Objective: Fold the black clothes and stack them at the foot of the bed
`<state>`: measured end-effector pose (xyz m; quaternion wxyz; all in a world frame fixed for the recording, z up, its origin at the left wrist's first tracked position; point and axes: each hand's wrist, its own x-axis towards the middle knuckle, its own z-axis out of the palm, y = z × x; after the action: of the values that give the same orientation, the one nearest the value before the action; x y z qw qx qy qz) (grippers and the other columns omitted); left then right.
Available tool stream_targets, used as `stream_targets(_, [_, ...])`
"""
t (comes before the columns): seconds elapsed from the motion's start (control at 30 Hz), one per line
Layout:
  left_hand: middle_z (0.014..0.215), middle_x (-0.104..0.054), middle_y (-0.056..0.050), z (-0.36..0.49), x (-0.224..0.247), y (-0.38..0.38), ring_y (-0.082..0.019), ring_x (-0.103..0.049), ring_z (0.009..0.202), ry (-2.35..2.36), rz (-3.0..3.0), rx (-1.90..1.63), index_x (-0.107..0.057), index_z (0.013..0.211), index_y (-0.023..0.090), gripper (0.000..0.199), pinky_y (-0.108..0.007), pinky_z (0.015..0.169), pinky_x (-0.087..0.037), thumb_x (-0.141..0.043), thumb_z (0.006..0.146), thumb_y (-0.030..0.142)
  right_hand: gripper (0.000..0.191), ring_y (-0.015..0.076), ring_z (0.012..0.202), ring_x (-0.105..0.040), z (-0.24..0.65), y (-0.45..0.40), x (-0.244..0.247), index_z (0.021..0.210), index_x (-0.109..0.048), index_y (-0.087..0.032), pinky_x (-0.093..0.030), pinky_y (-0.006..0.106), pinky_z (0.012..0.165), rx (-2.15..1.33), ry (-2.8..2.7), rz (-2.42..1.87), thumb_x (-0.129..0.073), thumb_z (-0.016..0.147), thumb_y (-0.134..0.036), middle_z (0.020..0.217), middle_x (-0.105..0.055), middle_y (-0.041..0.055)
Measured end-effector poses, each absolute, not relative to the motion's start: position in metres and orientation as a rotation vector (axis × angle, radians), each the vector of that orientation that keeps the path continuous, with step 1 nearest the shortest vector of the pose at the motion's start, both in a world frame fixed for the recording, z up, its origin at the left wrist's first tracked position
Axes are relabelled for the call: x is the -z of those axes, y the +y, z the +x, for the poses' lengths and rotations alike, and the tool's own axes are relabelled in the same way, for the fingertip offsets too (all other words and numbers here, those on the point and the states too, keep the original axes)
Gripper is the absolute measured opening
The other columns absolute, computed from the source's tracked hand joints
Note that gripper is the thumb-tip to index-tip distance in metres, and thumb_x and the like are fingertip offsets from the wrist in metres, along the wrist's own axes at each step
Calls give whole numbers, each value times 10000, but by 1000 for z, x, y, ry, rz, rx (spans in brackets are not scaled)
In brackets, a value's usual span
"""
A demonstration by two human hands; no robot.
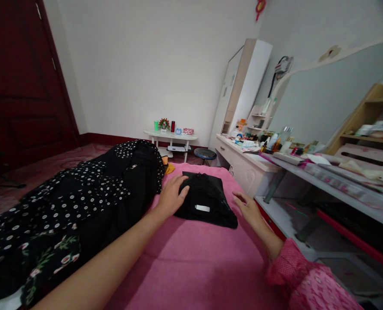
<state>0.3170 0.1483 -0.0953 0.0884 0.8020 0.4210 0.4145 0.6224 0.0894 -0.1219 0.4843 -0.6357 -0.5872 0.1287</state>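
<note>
No legible txt, wht tag (202,208) unreadable

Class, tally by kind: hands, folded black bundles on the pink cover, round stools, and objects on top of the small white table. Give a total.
Hands (left hand, right hand): 2
Folded black bundle: 1
Round stool: 1
Objects on white table (green cup, potted flowers, red cylinder, blue object, pink patterned object): 5
Total: 9

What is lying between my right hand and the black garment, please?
The head view shows only bare pink cover between the right hand and black garment.
</note>
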Motion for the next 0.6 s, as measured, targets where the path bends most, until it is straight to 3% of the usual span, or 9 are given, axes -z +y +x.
stream_targets(0.1, [1496,-330,-62,334,112,126,-264,-274,1378,1207,2628,-959,-439,1368,253,491,-493,1101,-255,-406,923,457,547,254,1327,-374,581,84,126,1326,-497,-194,-270,472,1097,-88,-1735,-1590,-391,888,-505,1418,-450,112])
stream_targets(0.2, [1515,-283,-84,337,140,103,-300,-205,1402,1113,2760,-646,-416,1390,223,626,-545,1111,-178,-419,879,583,594,261,1394,-246,550,65,140,1380,-442,-203,-165,507,1127,-67,-2139,-1629,-403,891,-538,1473,-372,95])
stream_targets(0.3, [1457,-400,-71,330,140,102,-271,-335,1351,1082,2684,-597,-535,1299,232,563,-455,1091,-269,-392,887,589,529,262,1339,-357,547,59,139,1302,-536,-199,-245,482,1093,-165,-2237,-1608,-377,913,-521,1380,-501,104])
stream_targets(0.37, [1283,-594,-32,324,126,113,-226,-523,1198,1188,2533,-660,-685,1067,259,446,-340,983,-399,-357,922,525,477,245,1174,-537,557,66,129,1093,-671,-210,-380,407,994,-230,-2120,-1604,-323,936,-496,1194,-646,91])
stream_targets(0.43, [1128,-678,-27,318,112,127,-207,-606,1059,1436,2358,-789,-706,947,254,394,-293,881,-443,-368,931,454,465,227,997,-623,572,78,121,936,-698,-207,-447,349,878,-187,-1897,-1660,-332,925,-494,1037,-698,81])
stream_targets(0.5, [1098,-683,-64,312,107,138,-241,-610,1036,1709,2174,-869,-661,1052,236,358,-316,854,-442,-463,880,479,446,232,946,-632,585,91,118,956,-676,-195,-459,338,823,-112,-1660,-1792,-384,887,-526,1017,-693,93])
stream_targets(0.6, [1105,-672,-131,309,117,145,-297,-603,1047,1871,1977,-787,-553,1215,193,623,-352,839,-439,-578,753,609,615,282,987,-625,596,106,124,1127,-602,-139,-458,392,816,-207,-1515,-1962,-353,851,-630,1090,-658,175])
